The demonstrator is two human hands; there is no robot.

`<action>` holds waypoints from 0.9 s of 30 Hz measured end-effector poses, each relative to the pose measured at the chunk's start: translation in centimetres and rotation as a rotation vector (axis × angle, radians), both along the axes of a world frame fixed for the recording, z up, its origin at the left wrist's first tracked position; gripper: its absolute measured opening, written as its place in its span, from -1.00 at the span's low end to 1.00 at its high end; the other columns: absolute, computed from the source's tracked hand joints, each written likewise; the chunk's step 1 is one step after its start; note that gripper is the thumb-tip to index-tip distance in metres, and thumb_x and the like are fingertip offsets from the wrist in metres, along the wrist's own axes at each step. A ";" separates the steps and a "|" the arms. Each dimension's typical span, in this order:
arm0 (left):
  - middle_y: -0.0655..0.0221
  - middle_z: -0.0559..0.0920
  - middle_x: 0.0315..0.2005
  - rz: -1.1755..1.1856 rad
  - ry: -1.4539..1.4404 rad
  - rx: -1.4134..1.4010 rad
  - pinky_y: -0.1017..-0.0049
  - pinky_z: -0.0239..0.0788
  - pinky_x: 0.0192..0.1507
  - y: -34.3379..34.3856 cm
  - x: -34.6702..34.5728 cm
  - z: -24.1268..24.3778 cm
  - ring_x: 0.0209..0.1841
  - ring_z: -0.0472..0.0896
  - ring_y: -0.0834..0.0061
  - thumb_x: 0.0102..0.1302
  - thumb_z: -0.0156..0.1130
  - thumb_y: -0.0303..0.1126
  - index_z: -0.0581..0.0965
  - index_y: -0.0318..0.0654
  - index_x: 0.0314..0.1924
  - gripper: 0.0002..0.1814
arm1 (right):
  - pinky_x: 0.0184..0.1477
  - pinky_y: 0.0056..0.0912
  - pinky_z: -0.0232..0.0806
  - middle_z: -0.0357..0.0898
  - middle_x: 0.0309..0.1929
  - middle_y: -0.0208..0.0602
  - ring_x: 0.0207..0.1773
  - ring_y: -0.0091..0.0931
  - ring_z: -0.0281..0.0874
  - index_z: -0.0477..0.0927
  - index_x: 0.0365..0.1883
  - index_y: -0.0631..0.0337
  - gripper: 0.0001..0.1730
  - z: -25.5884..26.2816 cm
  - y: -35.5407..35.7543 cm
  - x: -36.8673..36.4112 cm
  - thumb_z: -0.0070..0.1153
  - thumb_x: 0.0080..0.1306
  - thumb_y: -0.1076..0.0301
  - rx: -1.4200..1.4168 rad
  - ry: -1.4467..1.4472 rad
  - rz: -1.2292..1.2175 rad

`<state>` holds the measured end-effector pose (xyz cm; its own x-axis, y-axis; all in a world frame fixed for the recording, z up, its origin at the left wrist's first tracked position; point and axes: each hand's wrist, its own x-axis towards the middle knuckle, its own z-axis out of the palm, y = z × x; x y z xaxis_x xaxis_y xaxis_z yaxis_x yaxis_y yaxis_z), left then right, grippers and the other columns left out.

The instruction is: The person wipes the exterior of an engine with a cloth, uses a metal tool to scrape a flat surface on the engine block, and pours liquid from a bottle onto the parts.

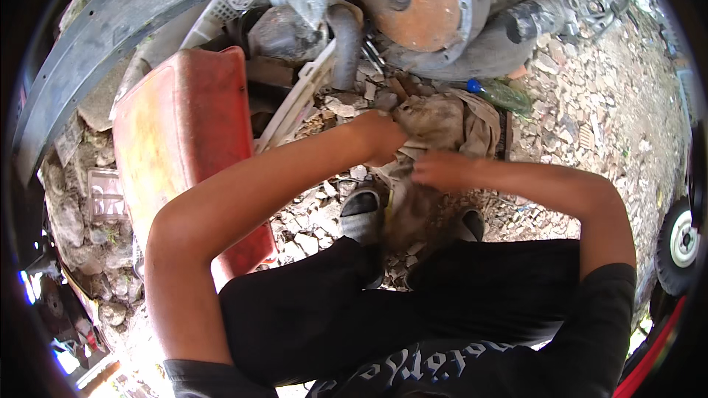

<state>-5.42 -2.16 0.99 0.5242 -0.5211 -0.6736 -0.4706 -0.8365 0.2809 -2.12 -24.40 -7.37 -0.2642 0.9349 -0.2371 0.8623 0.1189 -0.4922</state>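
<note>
Both of my hands are at a dirty beige cloth (437, 119) that lies bunched on the rubble before me. My left hand (381, 138), its fingers curled, is at the cloth's left edge. Close beside it on the right, my right hand (441, 171) is blurred, with its fingers bent at a fold of the cloth. The hands are apart. Whether either one pinches the fabric is hard to tell, as the fingertips are hidden or blurred. Part of the cloth hangs down between my two sandals (360, 214).
A red plastic container (213, 116) stands at the left, by a white plastic crate (296, 97). Behind the cloth lie a rusty round metal housing (426, 0) and a green plastic bottle (506, 95) with a blue cap. A wheel (680, 237) is at the far right. Broken stones cover the ground.
</note>
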 end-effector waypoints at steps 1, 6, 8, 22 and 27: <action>0.17 0.61 0.09 0.023 0.052 0.026 0.13 0.45 0.07 -0.5 0.1 0.8 0.08 0.62 0.15 0.33 0.22 -0.05 0.46 -0.24 0.25 -0.41 | 0.00 -0.16 0.44 0.60 -0.11 -0.18 -0.02 -0.20 0.57 0.60 -0.09 0.11 -0.77 0.1 -0.3 1.6 0.16 0.29 0.33 0.155 0.113 -0.154; -0.02 0.62 -0.01 0.389 0.222 -0.002 0.18 0.44 0.11 -1.2 0.7 2.3 0.04 0.63 0.07 0.37 0.14 0.08 0.49 -0.35 0.21 -0.34 | -0.14 -0.20 0.41 0.64 -0.30 -0.06 -0.21 -0.22 0.64 0.52 -0.13 0.32 -0.75 4.9 0.0 7.3 0.15 0.37 0.31 0.336 0.452 -0.911; -0.11 0.66 -0.14 0.606 0.252 -0.165 0.25 0.44 0.10 -0.6 2.3 1.6 -0.01 0.64 0.02 0.36 0.17 0.03 0.52 -0.38 0.17 -0.38 | -0.27 -0.22 0.41 0.64 -0.38 -0.11 -0.37 -0.26 0.62 0.52 -0.18 0.32 -0.72 4.8 0.0 7.8 0.15 0.39 0.23 0.424 0.396 -1.075; 0.14 0.48 0.13 1.579 0.379 -0.962 0.31 0.31 0.21 -2.6 5.3 -1.0 0.12 0.46 0.27 0.29 0.05 -0.35 0.23 -0.19 0.40 -0.35 | -0.23 -0.19 0.52 0.34 0.26 0.03 -0.02 -0.15 0.59 0.28 0.36 0.03 -0.35 -1.9 -5.8 -5.4 0.16 0.31 0.29 -0.272 0.149 -0.014; 0.25 0.40 0.13 1.561 0.554 -1.159 0.07 0.40 0.14 -3.3 4.5 2.9 0.10 0.43 0.25 0.22 0.01 -0.43 0.15 0.05 0.44 -0.26 | 0.17 -0.07 0.34 0.11 0.45 0.17 0.37 -0.05 0.30 0.00 0.54 0.04 -0.20 -8.5 -0.1 -7.2 0.03 0.38 0.27 -0.487 0.655 -0.772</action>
